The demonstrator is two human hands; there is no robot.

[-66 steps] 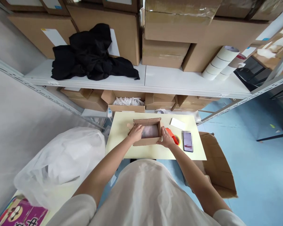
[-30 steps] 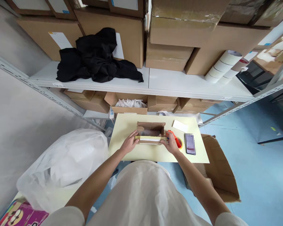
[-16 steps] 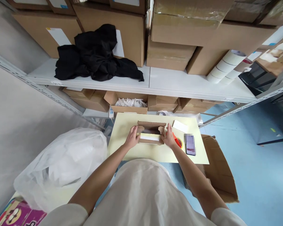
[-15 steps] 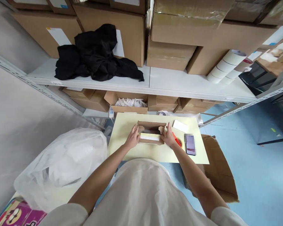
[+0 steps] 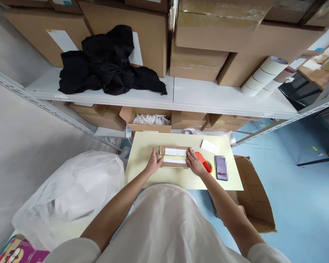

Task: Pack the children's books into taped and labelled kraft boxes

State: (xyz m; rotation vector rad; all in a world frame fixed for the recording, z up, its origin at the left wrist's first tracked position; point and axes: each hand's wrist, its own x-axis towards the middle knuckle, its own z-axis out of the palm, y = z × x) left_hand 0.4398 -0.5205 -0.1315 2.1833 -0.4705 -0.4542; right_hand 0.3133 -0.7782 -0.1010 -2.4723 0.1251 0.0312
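A small cardboard box (image 5: 174,164) lies on the pale yellow tabletop (image 5: 142,146) in front of me, its top flaps folded down. White strips show along its top, with a yellowish line at the seam between them. My left hand (image 5: 154,163) holds the left end, thumb up by the corner. At the other end, my right hand (image 5: 194,162) lays its fingers over the top edge and grips the side. Just right of that hand sits a red tape dispenser (image 5: 203,161) with a yellow-edged roll. The box's inside is hidden.
A phone (image 5: 221,168) and a white card (image 5: 210,147) lie on the table's right side. Beyond it stands a shelf (image 5: 197,91) with cartons, black cloth (image 5: 109,65) and tape rolls (image 5: 264,75). A white plastic bag (image 5: 76,190) bulges at left; an open carton (image 5: 254,193) is at right.
The box's top was open with its inside showing; now the flaps are down. My right hand has moved from the box's side onto its top right edge.
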